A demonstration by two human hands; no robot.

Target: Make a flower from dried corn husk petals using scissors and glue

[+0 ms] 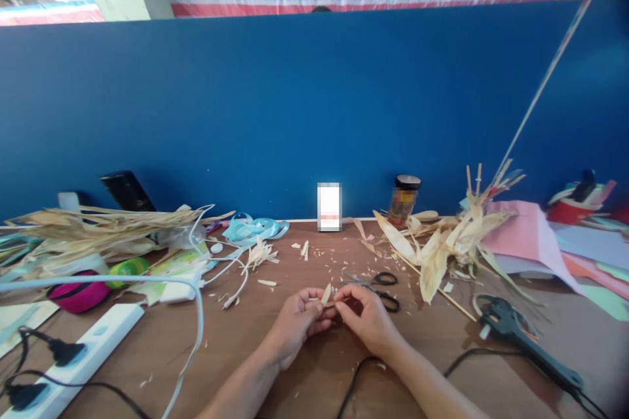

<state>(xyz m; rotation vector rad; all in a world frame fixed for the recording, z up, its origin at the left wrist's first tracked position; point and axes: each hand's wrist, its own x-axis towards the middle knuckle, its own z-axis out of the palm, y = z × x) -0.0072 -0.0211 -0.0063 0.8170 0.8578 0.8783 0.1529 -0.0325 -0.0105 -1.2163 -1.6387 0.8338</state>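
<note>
My left hand (305, 315) is closed, pinching a small pale piece of dried husk (326, 294) whose pointed tip sticks up between thumb and fingers. The thumb and forefinger of my right hand (362, 314) come together at the right end of the same piece. Black-handled scissors (386, 279) lie on the table just beyond my right hand. Left of my hands is a loose husk sliver (266, 283), with a small fringed husk bundle (260, 253) farther back. Pale scraps are scattered around.
On the right lie a black glue gun (521, 337), dried husks (437, 258) and pink paper (521, 236). A jar (403, 200) and a lit screen (329, 207) stand at the back. Leftward are blue ribbon (255, 228), a husk pile (103, 229), a white cable and a power strip (101, 347).
</note>
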